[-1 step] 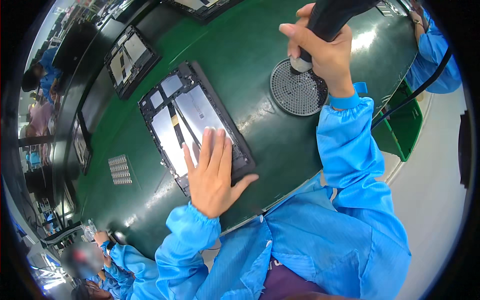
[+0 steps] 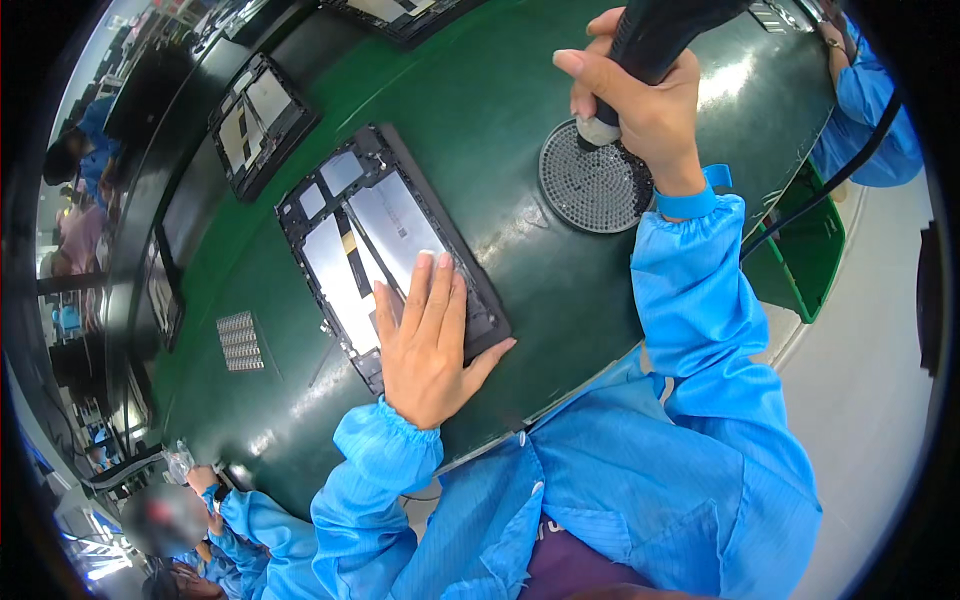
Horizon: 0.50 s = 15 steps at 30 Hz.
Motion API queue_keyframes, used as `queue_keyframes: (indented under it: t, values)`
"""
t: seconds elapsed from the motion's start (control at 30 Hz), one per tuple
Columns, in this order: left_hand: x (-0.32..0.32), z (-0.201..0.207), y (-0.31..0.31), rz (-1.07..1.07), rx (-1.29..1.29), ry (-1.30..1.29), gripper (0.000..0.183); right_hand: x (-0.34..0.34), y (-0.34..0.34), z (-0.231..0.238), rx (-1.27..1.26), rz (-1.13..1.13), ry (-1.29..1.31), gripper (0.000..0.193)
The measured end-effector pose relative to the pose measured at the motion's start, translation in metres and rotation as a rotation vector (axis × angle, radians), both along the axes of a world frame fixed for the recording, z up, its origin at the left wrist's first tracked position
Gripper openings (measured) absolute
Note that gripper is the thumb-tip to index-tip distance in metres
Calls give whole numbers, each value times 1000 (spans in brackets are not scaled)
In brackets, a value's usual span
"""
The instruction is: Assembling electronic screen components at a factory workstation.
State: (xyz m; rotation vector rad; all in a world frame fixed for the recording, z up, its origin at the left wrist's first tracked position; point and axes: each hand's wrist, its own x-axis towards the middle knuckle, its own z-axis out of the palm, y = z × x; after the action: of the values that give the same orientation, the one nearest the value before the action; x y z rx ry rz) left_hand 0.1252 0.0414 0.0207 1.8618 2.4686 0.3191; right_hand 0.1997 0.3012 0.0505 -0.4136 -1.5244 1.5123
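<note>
The left hand (image 2: pixel 430 352) lies spread on a tablet (image 2: pixel 398 208). The right hand (image 2: pixel 652 108) grips a black tool (image 2: pixel 658 42) over a round tray (image 2: pixel 588 190).

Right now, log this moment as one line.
left hand grip: open, resting on opened tablet-like device | right hand grip: closed around black handheld tool | tool tip: over round grey tray

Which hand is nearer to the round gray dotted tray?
Right. The right hand holds a black tool over the tray; the left hand rests on the open device, to the tray's left.
</note>
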Motion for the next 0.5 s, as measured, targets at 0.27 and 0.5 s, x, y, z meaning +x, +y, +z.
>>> queue_keyframes:
  t: [0.27, 0.5]
  values:
    - [24, -18, 38, -97, 175, -44, 54, -1, 11, -10, 17, 40, 34, 29]
    - [30, -10, 68, -65, 295, -178, 42, -5, 30, -26, 197, 56, 47, 28]
